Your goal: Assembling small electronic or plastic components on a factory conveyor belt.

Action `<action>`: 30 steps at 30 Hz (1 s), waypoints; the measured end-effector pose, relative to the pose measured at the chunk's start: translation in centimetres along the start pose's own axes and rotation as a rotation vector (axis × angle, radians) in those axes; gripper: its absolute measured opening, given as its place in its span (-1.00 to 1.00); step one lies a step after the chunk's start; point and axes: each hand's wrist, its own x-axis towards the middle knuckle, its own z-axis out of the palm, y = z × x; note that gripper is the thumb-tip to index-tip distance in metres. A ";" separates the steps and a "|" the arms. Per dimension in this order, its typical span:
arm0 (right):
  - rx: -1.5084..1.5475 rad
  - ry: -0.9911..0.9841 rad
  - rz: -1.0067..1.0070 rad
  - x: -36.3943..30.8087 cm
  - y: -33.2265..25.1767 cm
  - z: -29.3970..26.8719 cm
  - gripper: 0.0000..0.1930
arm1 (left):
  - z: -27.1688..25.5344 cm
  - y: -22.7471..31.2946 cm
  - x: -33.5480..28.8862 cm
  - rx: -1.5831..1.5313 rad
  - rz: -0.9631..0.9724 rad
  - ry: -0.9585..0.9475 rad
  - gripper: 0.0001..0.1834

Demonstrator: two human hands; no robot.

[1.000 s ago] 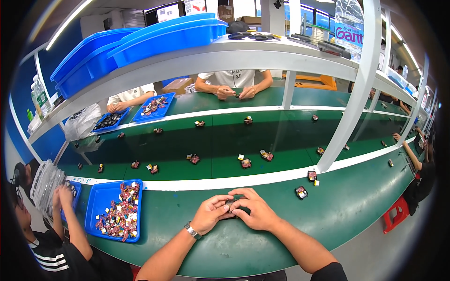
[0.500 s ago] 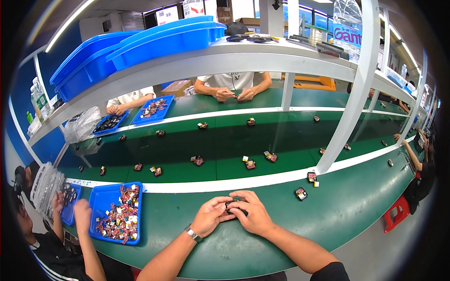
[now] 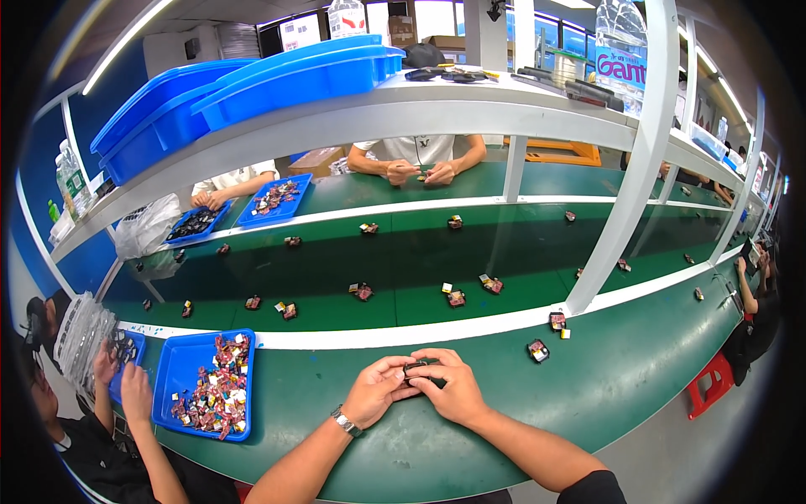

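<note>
My left hand (image 3: 377,391), with a metal watch on its wrist, and my right hand (image 3: 451,388) meet over the near green table. Between their fingertips they pinch a small black plastic piece (image 3: 417,367). Fingers cover most of it, so its exact kind is hidden. Two small assemblies, each a black casing with reddish parts, lie to the right of my hands: one casing (image 3: 538,350) on the table, and another casing (image 3: 558,321) with a white and yellow tab by the white rail.
A blue tray (image 3: 163,370) of reddish parts stands left of my hands, beside a co-worker's hand (image 3: 135,391). Beyond the white rail (image 3: 361,338), a green conveyor belt (image 3: 336,313) carries scattered assemblies. A metal post (image 3: 625,168) rises at right, under a shelf holding blue bins (image 3: 294,76).
The assemblies on the belt have shifted slightly to the right. The co-worker's hand at left has moved down and left. My hands stay nearly in place around the black piece.
</note>
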 end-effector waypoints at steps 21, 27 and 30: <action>-0.020 0.071 -0.093 0.1 -1.2 0.0 -0.78 | -0.3 -0.7 0.1 -0.050 0.083 -0.028 -0.74; -0.061 0.021 -0.144 0.4 -1.6 -0.4 -0.78 | -0.8 -0.7 0.2 -0.057 0.114 -0.043 -0.74; -0.044 0.018 -0.088 0.2 -1.0 -0.1 -0.76 | -0.5 -0.8 0.0 -0.029 0.095 -0.014 -0.70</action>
